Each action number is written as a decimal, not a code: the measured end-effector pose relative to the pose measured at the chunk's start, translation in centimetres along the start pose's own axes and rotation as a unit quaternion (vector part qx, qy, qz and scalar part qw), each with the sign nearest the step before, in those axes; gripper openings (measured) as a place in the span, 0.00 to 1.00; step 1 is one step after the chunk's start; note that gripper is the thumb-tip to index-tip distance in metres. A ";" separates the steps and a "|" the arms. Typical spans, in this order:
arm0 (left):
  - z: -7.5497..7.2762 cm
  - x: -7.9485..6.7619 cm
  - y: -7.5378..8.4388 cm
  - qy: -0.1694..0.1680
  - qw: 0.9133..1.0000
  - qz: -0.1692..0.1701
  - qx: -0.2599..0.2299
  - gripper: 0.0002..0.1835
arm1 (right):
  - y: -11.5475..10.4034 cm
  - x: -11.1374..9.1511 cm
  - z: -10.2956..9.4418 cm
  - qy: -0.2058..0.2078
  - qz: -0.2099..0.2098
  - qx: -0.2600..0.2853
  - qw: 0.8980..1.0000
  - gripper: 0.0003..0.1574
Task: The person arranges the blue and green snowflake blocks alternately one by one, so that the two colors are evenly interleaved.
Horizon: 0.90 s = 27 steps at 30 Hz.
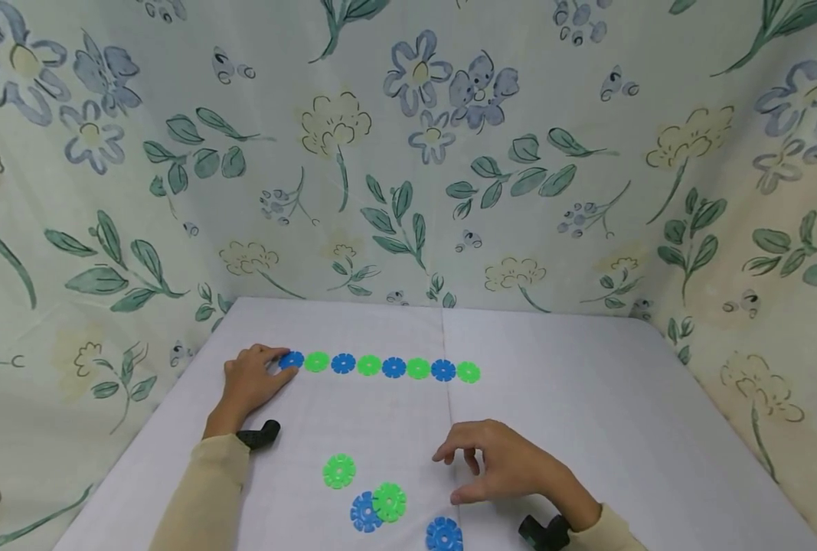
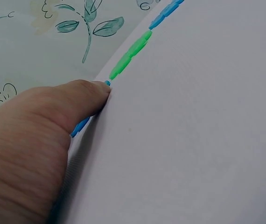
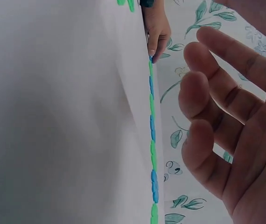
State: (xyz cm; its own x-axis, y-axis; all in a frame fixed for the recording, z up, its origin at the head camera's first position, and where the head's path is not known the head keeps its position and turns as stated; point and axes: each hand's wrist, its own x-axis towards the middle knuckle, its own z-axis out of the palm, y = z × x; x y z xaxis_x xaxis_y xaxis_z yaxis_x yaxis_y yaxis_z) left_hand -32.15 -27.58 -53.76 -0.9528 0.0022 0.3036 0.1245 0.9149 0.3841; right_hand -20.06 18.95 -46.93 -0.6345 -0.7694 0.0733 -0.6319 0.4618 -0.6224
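Observation:
A straight row of alternating blue and green notched plastic discs lies across the table. My left hand [image 1: 251,383] pinches the leftmost blue disc [image 1: 292,360] by its edges, thumb on the near side. In the left wrist view the thumb covers most of this disc, and a green disc [image 2: 130,55] sits just past it. At the right end of the row is another green disc [image 1: 468,373]. My right hand [image 1: 508,463] hovers over the near part of the table, fingers loosely bent and holding nothing. Its palm and relaxed fingers [image 3: 196,95] show in the right wrist view.
Loose discs lie nearer me: a green disc [image 1: 339,471], a second green disc [image 1: 390,502] overlapping a blue disc [image 1: 364,516], and another blue disc [image 1: 444,534] at the bottom edge. A white cloth [image 1: 587,398] covers the table. Floral curtains [image 1: 408,153] surround it.

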 end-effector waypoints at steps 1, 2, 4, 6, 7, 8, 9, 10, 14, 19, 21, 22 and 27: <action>0.0 0.0 0.0 0.000 1.000 0.001 0.000 0.30 | 0.1 0.0 0.2 -0.012 -0.011 0.002 1.000 0.26; 0.1 0.0 0.0 0.000 1.000 0.001 -0.001 0.30 | 0.1 0.0 0.4 -0.024 -0.018 0.004 1.000 0.26; 0.1 0.0 0.0 0.000 1.000 0.000 -0.001 0.30 | 0.3 0.0 0.8 -0.043 -0.036 0.001 0.998 0.26; 0.1 0.0 0.0 0.000 1.000 -0.001 -0.003 0.30 | 0.5 0.0 1.2 -0.059 -0.047 -0.009 0.997 0.27; 0.1 0.0 0.0 0.000 1.000 -0.002 -0.003 0.30 | 0.5 0.0 1.3 -0.066 -0.053 -0.014 0.996 0.28; 0.1 0.0 0.0 0.000 1.000 -0.003 -0.003 0.30 | 0.6 0.0 1.5 -0.072 -0.056 -0.017 0.996 0.28; 0.1 0.0 0.0 -0.001 1.000 -0.003 -0.003 0.30 | 0.7 0.0 1.6 -0.080 -0.057 -0.019 0.995 0.29; 0.1 0.0 0.0 -0.001 1.000 -0.004 -0.003 0.30 | 0.7 0.0 1.7 -0.089 -0.055 -0.018 0.994 0.29; 0.1 0.1 -0.1 -0.005 1.000 -0.003 0.001 0.30 | 0.8 0.1 2.1 -0.118 -0.050 -0.015 0.992 0.28; 0.1 0.1 0.0 -0.007 1.000 -0.004 0.001 0.30 | 0.4 0.2 2.5 -0.132 -0.057 -0.025 0.989 0.24; 0.1 0.1 0.0 -0.006 1.000 -0.004 0.002 0.30 | 0.2 0.3 2.6 -0.133 -0.064 -0.030 0.989 0.23; 0.0 0.1 0.0 -0.005 1.000 -0.004 0.001 0.30 | 0.2 0.3 2.7 -0.135 -0.066 -0.031 0.988 0.23; -0.1 0.1 0.1 -0.005 1.000 -0.005 0.003 0.30 | 0.1 0.4 2.8 -0.141 -0.069 -0.032 0.987 0.22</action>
State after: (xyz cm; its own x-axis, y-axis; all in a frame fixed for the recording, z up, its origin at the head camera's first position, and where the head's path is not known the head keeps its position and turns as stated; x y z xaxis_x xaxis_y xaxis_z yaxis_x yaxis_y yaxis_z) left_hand -32.20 -27.55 -53.62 -0.9568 -0.0022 0.2907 0.1138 0.9174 0.3814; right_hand -19.11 17.43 -49.14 -0.3972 -0.9149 -0.0722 -0.7354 0.3644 -0.5713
